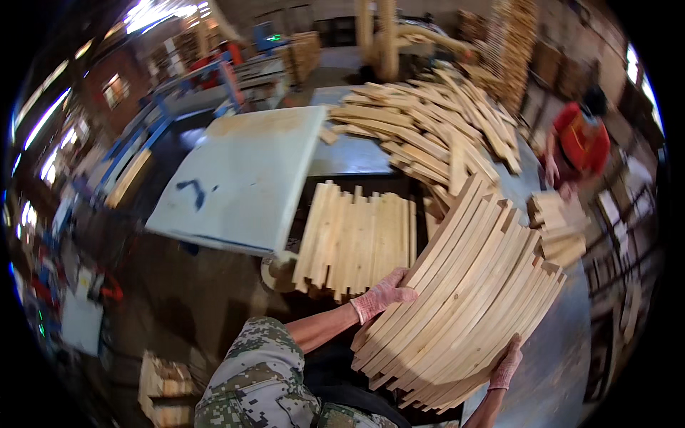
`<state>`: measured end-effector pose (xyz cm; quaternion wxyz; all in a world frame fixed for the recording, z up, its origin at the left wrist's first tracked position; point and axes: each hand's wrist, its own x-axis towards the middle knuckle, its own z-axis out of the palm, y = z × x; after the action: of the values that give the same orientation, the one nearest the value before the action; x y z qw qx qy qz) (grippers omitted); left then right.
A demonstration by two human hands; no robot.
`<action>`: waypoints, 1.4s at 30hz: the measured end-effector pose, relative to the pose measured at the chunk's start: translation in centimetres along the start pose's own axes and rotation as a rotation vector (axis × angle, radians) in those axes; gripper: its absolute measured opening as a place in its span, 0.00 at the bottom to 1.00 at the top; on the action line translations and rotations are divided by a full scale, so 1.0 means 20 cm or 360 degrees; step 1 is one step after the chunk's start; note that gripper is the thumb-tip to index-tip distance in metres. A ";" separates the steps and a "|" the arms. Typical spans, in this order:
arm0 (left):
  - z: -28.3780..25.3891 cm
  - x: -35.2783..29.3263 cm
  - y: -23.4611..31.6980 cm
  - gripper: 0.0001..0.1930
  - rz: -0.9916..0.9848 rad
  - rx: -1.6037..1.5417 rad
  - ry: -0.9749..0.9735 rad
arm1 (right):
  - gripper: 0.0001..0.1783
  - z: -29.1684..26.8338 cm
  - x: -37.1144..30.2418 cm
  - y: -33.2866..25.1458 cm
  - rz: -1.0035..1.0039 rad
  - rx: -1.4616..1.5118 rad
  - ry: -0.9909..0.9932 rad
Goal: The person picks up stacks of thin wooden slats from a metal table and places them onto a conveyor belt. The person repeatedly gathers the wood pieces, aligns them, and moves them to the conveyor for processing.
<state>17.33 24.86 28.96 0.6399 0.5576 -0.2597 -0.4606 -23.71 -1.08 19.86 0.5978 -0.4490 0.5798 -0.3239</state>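
A wide bundle of light wooden strips (pixel 464 299), lying edge to edge with uneven ends, is pressed between my two hands. My left hand (pixel 385 294), in a pinkish work glove, clamps the bundle's left side with the thumb over its top. On the opposite side my right hand (pixel 507 365), gloved the same way, grips the outer strips; its fingers are partly hidden. The bundle tilts over the edge of a grey metal table (pixel 560 335). Just beyond my left hand, a second row of wooden strips (pixel 357 239) lies side by side at a lower level.
A loose heap of strips (pixel 428 128) covers the table's far part. Left of it is a pale flat panel (pixel 235 175). At the right, a person in red (pixel 581 143) stands by a small stack of wood pieces (pixel 560 225). More wood pieces (pixel 168 385) stand low at the left.
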 end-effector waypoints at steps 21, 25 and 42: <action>-2.87 -2.19 0.63 0.35 0.0042 -0.0549 0.1153 | 0.33 3.48 -1.89 -0.14 -0.0647 -0.1196 -0.1301; -3.25 -2.26 0.71 0.49 -0.0001 -0.0410 0.1156 | 0.37 3.86 -2.06 -0.07 -0.0601 -0.1313 -0.1328; -5.15 -2.08 1.47 0.62 -0.0668 0.1630 0.1351 | 0.34 5.46 -2.87 0.09 -0.0304 -0.1055 -0.1170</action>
<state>94.96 108.93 39.38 0.2400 0.9594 -0.0585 -0.1361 76.65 69.36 33.02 0.5555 -0.7501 0.3588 0.0040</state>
